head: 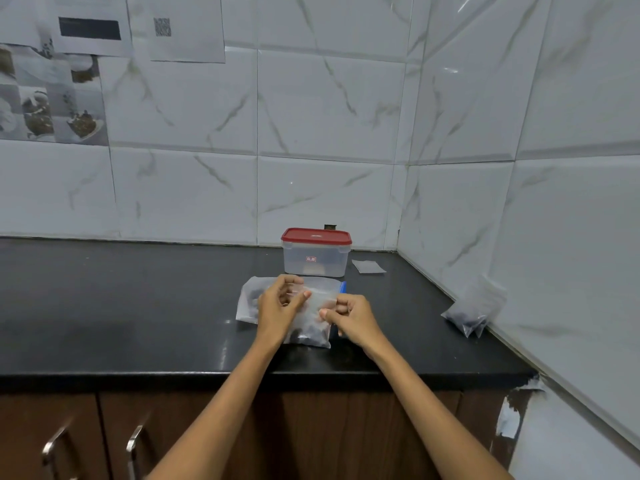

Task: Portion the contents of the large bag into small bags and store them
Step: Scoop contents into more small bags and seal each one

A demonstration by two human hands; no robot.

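- Near the counter's front edge, my left hand (280, 303) and right hand (349, 315) pinch a small bag (310, 327) of dark contents.
- Filled bags (472, 311) lean at the right wall.
- Far behind, the red-lidded container (316, 252) sits closed; storing remains, I judge.

Dim, cool, even indoor light; soft focus throughout.
Glare streaks the glossy wall tiles (450, 69) at upper right; the black countertop (138, 306) carries faint sheen. Wide-angle bending curves the edges; the wall posters (52, 98) blur.
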